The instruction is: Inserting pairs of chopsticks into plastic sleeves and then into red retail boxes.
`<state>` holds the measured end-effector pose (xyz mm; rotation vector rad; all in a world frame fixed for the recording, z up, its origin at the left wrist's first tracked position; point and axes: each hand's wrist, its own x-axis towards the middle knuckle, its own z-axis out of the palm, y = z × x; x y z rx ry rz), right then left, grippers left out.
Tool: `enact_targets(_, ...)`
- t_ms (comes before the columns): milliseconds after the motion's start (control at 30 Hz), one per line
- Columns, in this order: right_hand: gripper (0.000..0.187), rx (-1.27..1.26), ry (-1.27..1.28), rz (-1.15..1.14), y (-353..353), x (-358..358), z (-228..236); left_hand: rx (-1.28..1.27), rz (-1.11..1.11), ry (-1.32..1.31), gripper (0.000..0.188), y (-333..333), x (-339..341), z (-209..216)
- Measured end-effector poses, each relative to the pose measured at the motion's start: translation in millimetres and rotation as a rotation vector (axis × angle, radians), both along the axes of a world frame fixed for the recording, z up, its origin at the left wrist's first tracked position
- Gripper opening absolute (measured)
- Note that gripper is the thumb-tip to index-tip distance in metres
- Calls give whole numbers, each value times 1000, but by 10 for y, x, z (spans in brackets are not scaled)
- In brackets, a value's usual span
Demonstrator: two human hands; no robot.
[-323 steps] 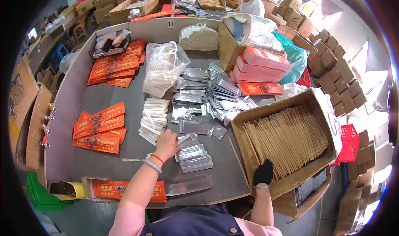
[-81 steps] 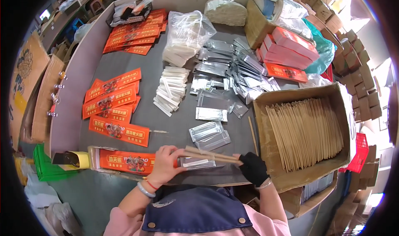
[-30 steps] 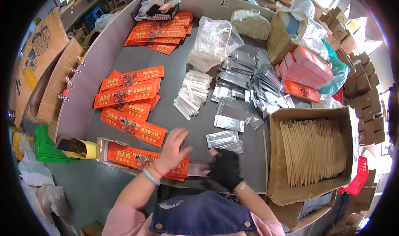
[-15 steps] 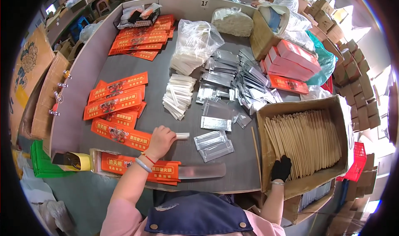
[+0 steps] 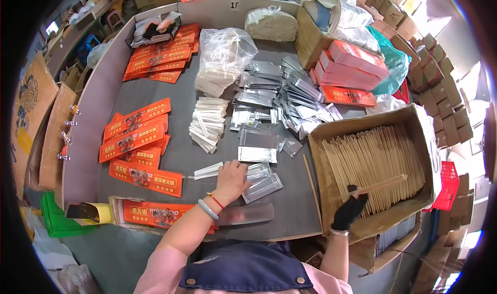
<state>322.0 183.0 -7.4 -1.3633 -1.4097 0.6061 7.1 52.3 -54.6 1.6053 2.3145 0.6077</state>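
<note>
My right hand point(image 5: 350, 211), in a black glove with bare fingertips, is closed on a few wooden chopsticks point(image 5: 385, 184). It holds them tilted above the cardboard box point(image 5: 317, 164), which is packed with rows of chopsticks point(image 5: 380, 162). My bare left hand point(image 5: 231, 182) reaches down at the edge of some flat silver-clear packets point(image 5: 264, 186), its fingers somewhat spread and their tips partly hidden. Just left of it lie narrow white paper strips point(image 5: 208, 171). Nearer me, red printed sleeves point(image 5: 150, 211) sit in a holder beside a clear plastic strip point(image 5: 248, 214).
Red sleeves point(image 5: 132, 141) lie fanned on the left. A pile of white strips point(image 5: 208, 123), a plastic bag point(image 5: 225, 50) and heaped silver packets point(image 5: 290, 94) fill the middle. Pink-red stacks point(image 5: 352, 66) stand at back right. A low wall point(image 5: 98, 92) borders the left.
My left hand has moved right, off the white strips, to the silver packets. My right hand has lifted chopsticks out of the box. The whole view has shifted slightly.
</note>
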Motion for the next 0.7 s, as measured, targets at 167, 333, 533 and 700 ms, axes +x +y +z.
enact_targets(167, 26, -143, -154, 136, 17, 21, -275, 110, -19, -20, 41, 31, 13, 46)
enact_targets(333, 17, -138, -167, 336, -19, -137, -251, 361, -79, 87, 33, 7, -5, -60)
enact_targets(533, 14, -140, -259, 512, -268, -442, -79, 230, -32, -39, 33, 38, -64, -131)
enact_targets(700, 13, -142, -204, 520, -320, -402, -60, 162, -56, -41, 35, 21, -60, -39)
